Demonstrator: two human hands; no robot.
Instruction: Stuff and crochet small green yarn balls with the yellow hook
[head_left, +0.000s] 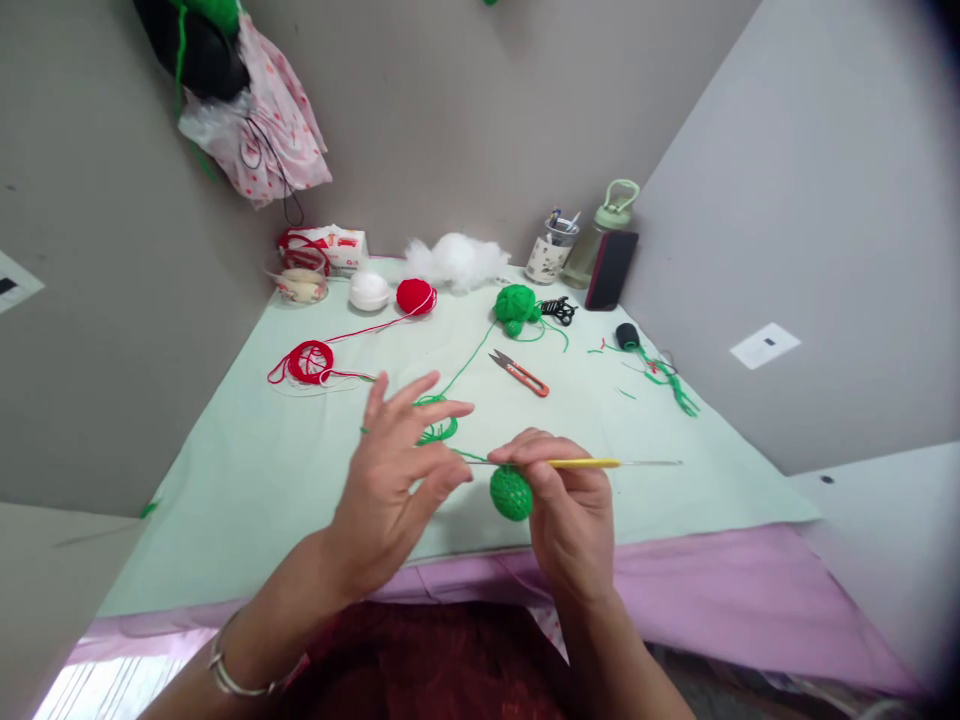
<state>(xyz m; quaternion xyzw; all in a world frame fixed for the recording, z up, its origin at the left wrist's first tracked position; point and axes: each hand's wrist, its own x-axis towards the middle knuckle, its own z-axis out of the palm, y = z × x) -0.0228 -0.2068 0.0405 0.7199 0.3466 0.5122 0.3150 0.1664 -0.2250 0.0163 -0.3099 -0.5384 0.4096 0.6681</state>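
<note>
My right hand (559,500) is closed on a yellow-handled crochet hook (600,463) whose metal shaft points right, and a small green crocheted ball (511,494) hangs against its fingers. My left hand (397,475) is spread, with green yarn (439,430) running over its fingers. That strand leads back across the pale green cloth (247,470) to a green yarn ball (515,303).
Red-handled snips (519,373) lie mid-table. A red yarn loop (310,361), a red ball (415,296), a white ball (369,291), white stuffing (457,260), a pen cup (551,251), a bottle (604,232), a phone (611,270) and a black spool (628,336) sit further back.
</note>
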